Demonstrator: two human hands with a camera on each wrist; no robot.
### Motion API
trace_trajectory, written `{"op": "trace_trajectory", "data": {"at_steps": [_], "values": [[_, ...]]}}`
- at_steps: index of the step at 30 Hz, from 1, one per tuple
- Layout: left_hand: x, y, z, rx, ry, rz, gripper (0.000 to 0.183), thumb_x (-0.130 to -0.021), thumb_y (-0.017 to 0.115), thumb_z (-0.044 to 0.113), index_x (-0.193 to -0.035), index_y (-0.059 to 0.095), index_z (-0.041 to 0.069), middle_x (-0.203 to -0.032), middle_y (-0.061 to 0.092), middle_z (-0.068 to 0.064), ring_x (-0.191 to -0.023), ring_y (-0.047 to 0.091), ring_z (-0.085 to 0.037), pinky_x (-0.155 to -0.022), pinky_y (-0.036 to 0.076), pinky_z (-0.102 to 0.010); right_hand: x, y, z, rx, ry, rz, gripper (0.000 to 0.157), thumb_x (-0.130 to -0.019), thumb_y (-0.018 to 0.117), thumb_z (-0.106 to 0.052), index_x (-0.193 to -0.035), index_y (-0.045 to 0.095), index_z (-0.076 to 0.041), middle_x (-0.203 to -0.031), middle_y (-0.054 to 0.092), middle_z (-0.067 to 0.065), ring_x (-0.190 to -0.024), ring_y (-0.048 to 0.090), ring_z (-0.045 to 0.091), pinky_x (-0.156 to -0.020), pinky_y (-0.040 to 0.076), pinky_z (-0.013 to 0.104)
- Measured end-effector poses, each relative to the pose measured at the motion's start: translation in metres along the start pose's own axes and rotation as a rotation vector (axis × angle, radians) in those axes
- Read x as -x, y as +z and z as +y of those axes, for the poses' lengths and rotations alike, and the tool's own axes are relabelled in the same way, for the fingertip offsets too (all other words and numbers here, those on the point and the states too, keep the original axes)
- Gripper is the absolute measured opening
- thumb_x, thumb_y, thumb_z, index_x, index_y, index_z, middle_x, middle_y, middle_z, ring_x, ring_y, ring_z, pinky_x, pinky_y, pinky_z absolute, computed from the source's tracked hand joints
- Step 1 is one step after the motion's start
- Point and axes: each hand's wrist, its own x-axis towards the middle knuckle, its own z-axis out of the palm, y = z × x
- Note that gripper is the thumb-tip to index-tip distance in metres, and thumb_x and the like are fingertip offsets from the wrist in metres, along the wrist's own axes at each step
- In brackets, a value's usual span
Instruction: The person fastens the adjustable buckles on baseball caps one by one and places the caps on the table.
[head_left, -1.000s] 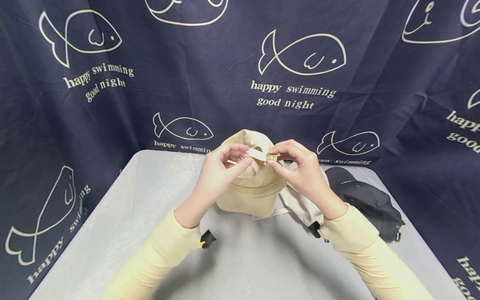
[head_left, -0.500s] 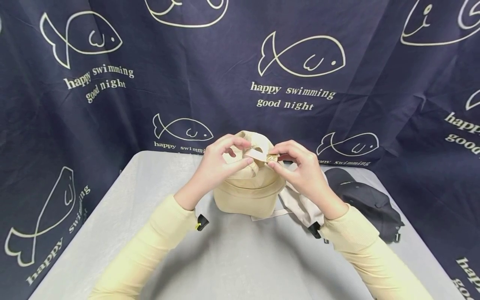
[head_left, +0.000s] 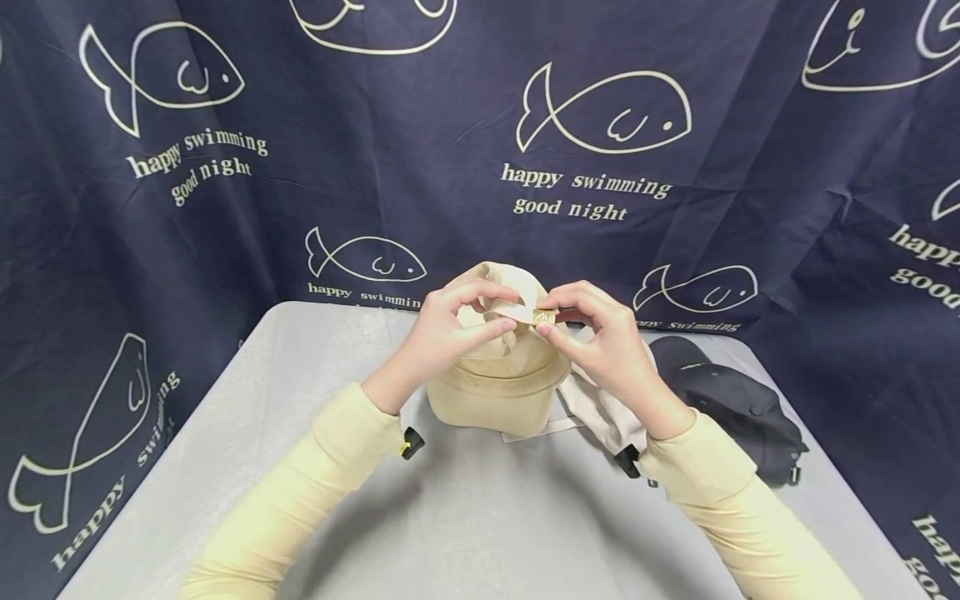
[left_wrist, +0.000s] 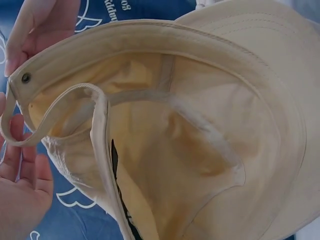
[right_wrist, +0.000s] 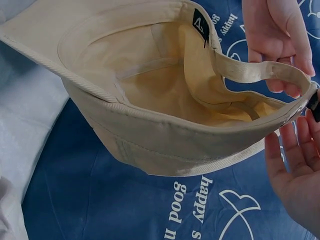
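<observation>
Between my fingers (head_left: 577, 296) I hold a beige cap (head_left: 502, 367) by its back strap (right_wrist: 245, 71) and gold-toned buckle (head_left: 543, 317), the strap curving, black label (right_wrist: 200, 24) showing inside, brim (head_left: 491, 407) opposite the strap.

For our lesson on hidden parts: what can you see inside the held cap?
Inside the cap: a black label with a pale mark, and taped seams. In the right wrist view, the near wall covers part of the lining.
</observation>
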Motion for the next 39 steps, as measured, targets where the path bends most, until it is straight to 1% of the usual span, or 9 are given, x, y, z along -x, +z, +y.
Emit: {"op": "trace_trajectory", "data": {"at_steps": [4,9,14,17,21,26,32,36,39], "values": [[0.0,0.003,-0.001,-0.02,0.054,0.023,0.023,-0.075,0.079,0.01,-0.097,0.073,0.009,-0.093,0.07,0.0,-0.086,0.056,-0.013,-0.074,0.046,-0.027,0.0,0.0,-0.001,-0.011,-0.008,0.003,0.022,-0.072,0.07,0.017,-0.093,0.064,0.011,-0.094,0.063,0.02,-0.087,0.06,0.01,-0.078,0.054,0.032],[0.002,0.005,-0.001,-0.056,0.091,0.05,0.02,-0.074,0.079,0.009,-0.094,0.074,0.007,-0.092,0.072,-0.001,-0.088,0.058,-0.011,-0.074,0.047,-0.027,0.0,0.0,-0.002,-0.016,-0.008,-0.001,0.023,-0.072,0.07,0.017,-0.093,0.064,0.011,-0.094,0.062,0.02,-0.087,0.06,0.012,-0.079,0.054,0.026],[0.003,0.005,0.001,-0.068,0.12,0.073,0.019,-0.073,0.08,0.008,-0.091,0.074,0.007,-0.09,0.072,-0.002,-0.086,0.059,-0.011,-0.073,0.047,-0.029,0.0,0.001,-0.001,-0.014,-0.013,-0.001,0.022,-0.072,0.07,0.017,-0.093,0.064,0.011,-0.094,0.062,0.02,-0.087,0.06,0.013,-0.078,0.054,0.026],[0.004,0.006,0.003,-0.073,0.146,0.093,0.018,-0.073,0.08,0.008,-0.089,0.075,0.006,-0.088,0.072,-0.003,-0.085,0.06,-0.012,-0.073,0.046,-0.028,0.001,0.001,0.003,-0.022,-0.023,0.003,0.023,-0.072,0.07,0.017,-0.093,0.064,0.01,-0.094,0.063,0.019,-0.087,0.06,0.013,-0.078,0.054,0.026],[0.005,0.008,0.004,-0.08,0.173,0.122,0.018,-0.071,0.081,0.008,-0.087,0.075,0.006,-0.086,0.072,-0.003,-0.086,0.062,-0.013,-0.076,0.046,-0.025,0.003,0.001,0.016,-0.046,-0.023,0.006,0.025,-0.072,0.071,0.015,-0.095,0.066,0.005,-0.096,0.063,0.013,-0.089,0.06,0.012,-0.079,0.053,0.025],[0.006,0.01,0.006,-0.092,0.188,0.146,0.018,-0.07,0.082,0.009,-0.086,0.075,0.005,-0.083,0.072,-0.002,-0.086,0.062,-0.013,-0.079,0.047,-0.024,0.005,0.001,0.028,-0.071,-0.018,0.0,0.025,-0.074,0.073,0.01,-0.097,0.067,0.0,-0.097,0.064,0.008,-0.09,0.061,0.012,-0.08,0.053,0.024],[0.007,0.012,0.008,-0.09,0.191,0.149,0.018,-0.071,0.082,0.01,-0.086,0.075,0.005,-0.083,0.073,-0.002,-0.086,0.063,-0.013,-0.079,0.048,-0.024,0.005,0.002,0.027,-0.074,-0.017,-0.017,0.024,-0.075,0.073,0.008,-0.097,0.068,-0.001,-0.098,0.064,0.006,-0.09,0.061,0.012,-0.079,0.053,0.026],[0.008,0.013,0.009,-0.089,0.176,0.143,0.019,-0.071,0.082,0.011,-0.088,0.075,0.005,-0.082,0.073,-0.001,-0.087,0.063,-0.012,-0.08,0.049,-0.024,0.006,0.003,0.026,-0.053,-0.019,-0.021,0.024,-0.075,0.073,0.007,-0.097,0.068,-0.002,-0.097,0.064,0.005,-0.09,0.06,0.011,-0.078,0.054,0.029],[0.009,0.013,0.01,-0.088,0.164,0.137,0.019,-0.071,0.082,0.011,-0.088,0.075,0.005,-0.082,0.072,-0.001,-0.086,0.063,-0.012,-0.078,0.049,-0.023,0.006,0.004,0.025,-0.032,-0.027,-0.017,0.023,-0.075,0.074,0.006,-0.096,0.068,-0.003,-0.097,0.065,0.005,-0.09,0.06,0.011,-0.077,0.054,0.03]]}}
